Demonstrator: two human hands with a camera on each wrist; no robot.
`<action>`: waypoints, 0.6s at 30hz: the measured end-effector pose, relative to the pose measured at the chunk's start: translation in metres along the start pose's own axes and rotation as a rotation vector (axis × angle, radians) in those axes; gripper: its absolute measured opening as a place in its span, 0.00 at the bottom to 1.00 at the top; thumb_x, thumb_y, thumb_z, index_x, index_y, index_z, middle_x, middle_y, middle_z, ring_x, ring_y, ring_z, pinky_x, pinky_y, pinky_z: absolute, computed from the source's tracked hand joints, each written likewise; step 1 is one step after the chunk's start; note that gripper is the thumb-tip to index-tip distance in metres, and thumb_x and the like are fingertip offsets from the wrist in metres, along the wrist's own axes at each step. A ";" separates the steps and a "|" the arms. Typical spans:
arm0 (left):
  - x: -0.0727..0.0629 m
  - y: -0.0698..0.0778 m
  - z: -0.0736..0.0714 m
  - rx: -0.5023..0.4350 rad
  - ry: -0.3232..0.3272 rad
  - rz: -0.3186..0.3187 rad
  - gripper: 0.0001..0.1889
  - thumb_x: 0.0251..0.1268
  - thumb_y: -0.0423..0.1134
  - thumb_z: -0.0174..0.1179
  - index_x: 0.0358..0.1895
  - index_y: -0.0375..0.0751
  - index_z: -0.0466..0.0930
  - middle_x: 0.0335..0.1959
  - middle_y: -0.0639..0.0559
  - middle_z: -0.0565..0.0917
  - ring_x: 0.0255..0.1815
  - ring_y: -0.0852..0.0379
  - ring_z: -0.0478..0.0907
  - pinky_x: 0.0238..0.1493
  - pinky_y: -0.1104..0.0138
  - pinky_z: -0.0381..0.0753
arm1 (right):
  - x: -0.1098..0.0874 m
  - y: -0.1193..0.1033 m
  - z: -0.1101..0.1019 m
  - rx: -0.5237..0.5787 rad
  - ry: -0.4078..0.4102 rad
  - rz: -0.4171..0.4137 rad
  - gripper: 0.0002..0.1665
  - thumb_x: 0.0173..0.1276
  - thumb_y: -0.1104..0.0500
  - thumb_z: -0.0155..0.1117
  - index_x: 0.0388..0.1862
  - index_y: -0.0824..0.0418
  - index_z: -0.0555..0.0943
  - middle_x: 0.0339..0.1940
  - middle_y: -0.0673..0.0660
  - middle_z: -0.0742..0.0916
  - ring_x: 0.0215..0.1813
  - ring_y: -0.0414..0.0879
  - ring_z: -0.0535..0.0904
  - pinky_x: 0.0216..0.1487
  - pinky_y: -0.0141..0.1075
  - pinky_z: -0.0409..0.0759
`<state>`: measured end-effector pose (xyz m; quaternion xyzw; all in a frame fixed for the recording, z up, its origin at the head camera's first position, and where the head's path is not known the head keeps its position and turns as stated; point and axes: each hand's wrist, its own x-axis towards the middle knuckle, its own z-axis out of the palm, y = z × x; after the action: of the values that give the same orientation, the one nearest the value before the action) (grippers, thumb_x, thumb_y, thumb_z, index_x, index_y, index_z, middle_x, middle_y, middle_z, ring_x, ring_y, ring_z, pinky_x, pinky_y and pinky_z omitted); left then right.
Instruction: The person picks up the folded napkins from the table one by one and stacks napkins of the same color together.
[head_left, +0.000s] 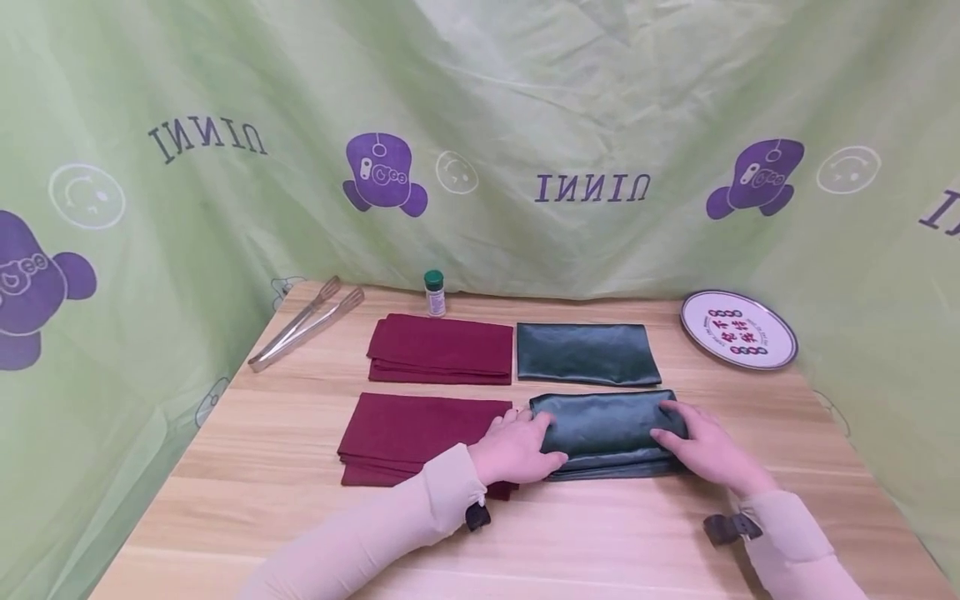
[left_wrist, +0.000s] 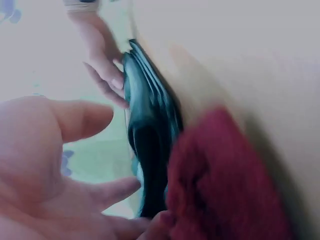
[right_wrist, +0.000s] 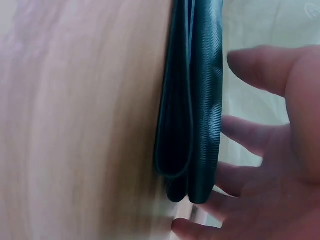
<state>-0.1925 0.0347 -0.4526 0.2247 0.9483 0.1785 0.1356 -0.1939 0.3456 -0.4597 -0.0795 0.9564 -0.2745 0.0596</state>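
A pale green curtain (head_left: 480,75) printed with purple bears, smiley faces and mirrored lettering hangs along the left, back and right of a light wood-grain worktop (head_left: 225,467). At the far left of the worktop, metal tongs (head_left: 293,340) lie spread, tips toward the curtain. To their right come two folded dark red cloths, one behind the other: the near red cloth (head_left: 412,429), its right part covered by the left hand (head_left: 517,447) and sleeve, and the far red cloth (head_left: 442,346), with a small green-capped bottle (head_left: 435,297) upright just behind it. Right of these, across a narrow gap, lies the far green cloth (head_left: 588,352), folded flat and glossy. The near green cloth (head_left: 607,423), folded in several layers, lies in front of it between the two hands. The left hand's fingers are spread and unclenched, resting at the cloth's left end; the right hand (head_left: 708,446) touches its right end, fingers extended, gripping nothing. Both wrists carry a dark strap-on piece. Farthest right, near the back curtain, a white plate (head_left: 698,325) with a dark rim and red characters sits beyond the right hand.
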 end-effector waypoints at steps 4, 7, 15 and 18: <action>0.004 -0.002 0.001 -0.248 0.025 0.012 0.27 0.66 0.55 0.59 0.64 0.49 0.72 0.63 0.49 0.74 0.61 0.50 0.69 0.62 0.52 0.65 | -0.001 0.006 -0.002 0.158 0.094 0.031 0.34 0.73 0.50 0.59 0.68 0.69 0.66 0.64 0.77 0.71 0.63 0.72 0.67 0.59 0.60 0.68; 0.010 -0.004 0.005 -0.425 0.077 0.032 0.22 0.66 0.49 0.61 0.60 0.48 0.74 0.56 0.51 0.77 0.54 0.54 0.75 0.58 0.57 0.70 | -0.002 0.009 -0.005 0.257 0.183 0.054 0.28 0.73 0.57 0.60 0.66 0.70 0.68 0.58 0.74 0.75 0.53 0.62 0.75 0.50 0.41 0.74; 0.019 -0.012 0.006 -0.803 0.156 -0.012 0.13 0.61 0.31 0.60 0.50 0.42 0.79 0.16 0.54 0.70 0.13 0.59 0.67 0.18 0.68 0.68 | -0.004 0.010 -0.003 0.445 0.255 0.100 0.26 0.66 0.70 0.61 0.63 0.72 0.71 0.57 0.71 0.76 0.41 0.28 0.75 0.40 0.24 0.75; 0.020 -0.016 0.003 -0.845 0.149 -0.050 0.12 0.60 0.28 0.59 0.46 0.41 0.82 0.14 0.55 0.69 0.13 0.60 0.65 0.17 0.70 0.65 | -0.002 0.010 -0.002 0.505 0.264 0.131 0.27 0.65 0.71 0.60 0.64 0.72 0.71 0.58 0.68 0.75 0.42 0.28 0.76 0.40 0.25 0.76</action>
<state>-0.2152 0.0321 -0.4648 0.1128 0.8044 0.5634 0.1512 -0.1933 0.3549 -0.4630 0.0362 0.8604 -0.5074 -0.0301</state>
